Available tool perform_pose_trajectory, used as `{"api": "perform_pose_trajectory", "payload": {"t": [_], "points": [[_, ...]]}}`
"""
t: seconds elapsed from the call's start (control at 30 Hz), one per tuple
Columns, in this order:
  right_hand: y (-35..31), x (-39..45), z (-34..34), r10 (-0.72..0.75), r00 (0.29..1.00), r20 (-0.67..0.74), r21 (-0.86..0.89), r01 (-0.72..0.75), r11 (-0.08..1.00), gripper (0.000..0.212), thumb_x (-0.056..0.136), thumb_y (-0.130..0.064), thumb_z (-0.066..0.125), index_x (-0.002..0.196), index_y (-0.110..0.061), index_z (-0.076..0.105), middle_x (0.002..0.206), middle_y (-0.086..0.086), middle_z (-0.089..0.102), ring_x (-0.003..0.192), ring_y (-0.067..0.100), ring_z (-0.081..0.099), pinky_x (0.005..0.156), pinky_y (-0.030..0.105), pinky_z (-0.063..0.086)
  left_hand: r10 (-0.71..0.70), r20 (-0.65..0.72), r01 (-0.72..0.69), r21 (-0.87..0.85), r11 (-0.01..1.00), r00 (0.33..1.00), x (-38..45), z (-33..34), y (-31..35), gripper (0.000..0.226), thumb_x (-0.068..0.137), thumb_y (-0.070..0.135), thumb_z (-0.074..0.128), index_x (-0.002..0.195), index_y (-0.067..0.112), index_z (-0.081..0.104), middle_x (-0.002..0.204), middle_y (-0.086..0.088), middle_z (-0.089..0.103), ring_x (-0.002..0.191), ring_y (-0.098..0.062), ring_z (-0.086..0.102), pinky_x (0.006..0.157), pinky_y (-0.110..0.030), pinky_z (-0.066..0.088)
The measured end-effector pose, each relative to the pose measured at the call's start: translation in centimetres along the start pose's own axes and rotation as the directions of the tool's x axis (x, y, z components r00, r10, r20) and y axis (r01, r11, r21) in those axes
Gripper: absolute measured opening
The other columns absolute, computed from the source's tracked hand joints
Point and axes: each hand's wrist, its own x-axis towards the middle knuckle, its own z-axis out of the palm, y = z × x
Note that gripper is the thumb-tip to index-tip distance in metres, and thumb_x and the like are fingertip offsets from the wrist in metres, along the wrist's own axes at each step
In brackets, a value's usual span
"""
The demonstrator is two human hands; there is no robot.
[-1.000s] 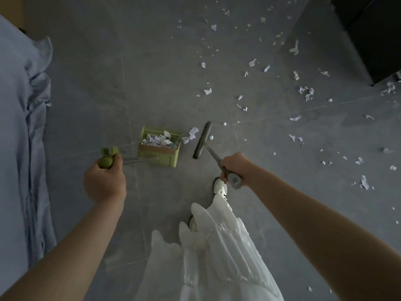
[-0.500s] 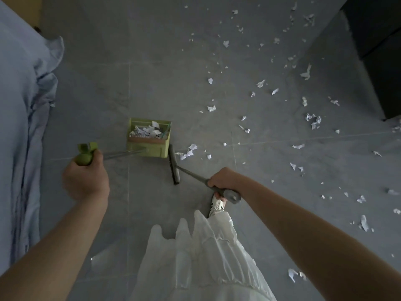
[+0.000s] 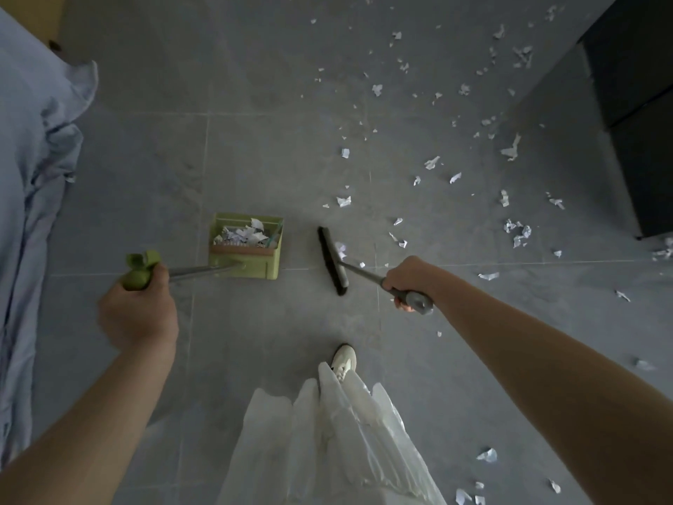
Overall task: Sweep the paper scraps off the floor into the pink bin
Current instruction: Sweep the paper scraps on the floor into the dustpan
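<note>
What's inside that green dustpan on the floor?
The green dustpan holds a heap of white paper scraps, piled toward its back wall. Whatever lies beneath the heap, including the pan's bottom, is covered and cannot be seen.

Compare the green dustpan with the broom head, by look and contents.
The dustpan is light green and boxy; the broom head is a dark, narrow bar. The dustpan holds paper scraps; the broom head holds none. Both have long handles, each gripped by one hand.

Broom head: swung right, away from the dustpan.
Scraps: now beside the bristles.
</note>
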Motion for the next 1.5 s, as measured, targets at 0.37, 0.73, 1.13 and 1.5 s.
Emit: {"api": "perform_pose_trajectory", "payload": {"t": [0.37,0.73,1.13,1.5], "points": [[2.1,-0.5,-5.0,0.038,0.996,0.077,-0.129,-0.028,0.991,0.016,0.089,-0.010,0.055,0.086,0.004,0.061,0.067,0.018,0.061,0.060,0.028,0.058,0.051,0.029,0.045,0.040,0.028,-0.041,0.029,0.999,0.999,-2.5,3.5,3.8,0.043,0.085,0.040,0.065,0.098,-0.001,0.069,0.099,-0.029,0.067,0.094,-0.043,0.062,0.077,-0.045,0.048],[6.5,-0.6,-6.9,0.145,0.989,-0.040,-0.237,-0.150,0.960,0.019,0.087,-0.012,0.053,0.073,0.000,0.056,0.049,0.011,0.058,0.036,0.021,0.054,0.042,0.022,0.042,0.064,0.085,-0.061,-0.035,0.998,0.994,-3.8,6.0,6.6,0.035,0.082,0.042,0.065,0.086,0.007,0.069,0.087,-0.021,0.068,0.085,-0.038,0.063,0.070,-0.040,0.047],[0.6,-2.4,-3.4,-0.081,0.997,0.002,-0.336,0.077,0.939,0.011,0.086,-0.009,0.047,0.080,-0.003,0.055,0.069,0.012,0.060,0.048,0.023,0.059,0.040,0.024,0.047,0.067,0.026,-0.065,-0.094,0.993,0.997,-2.7,6.1,9.1,0.036,0.083,0.040,0.065,0.091,0.005,0.070,0.093,-0.019,0.069,0.088,-0.036,0.064,0.067,-0.034,0.041],[-6.9,-0.9,3.7,-0.221,0.951,0.218,-0.319,0.283,0.904,0.029,0.087,-0.018,0.050,0.060,-0.010,0.055,0.037,0.000,0.054,0.041,0.015,0.055,0.045,0.022,0.040,0.100,-0.028,-0.103,-0.132,0.986,0.995,2.6,5.5,9.7,0.039,0.078,0.043,0.064,0.088,0.006,0.070,0.090,-0.021,0.069,0.086,-0.037,0.064,0.066,-0.038,0.043]]}}
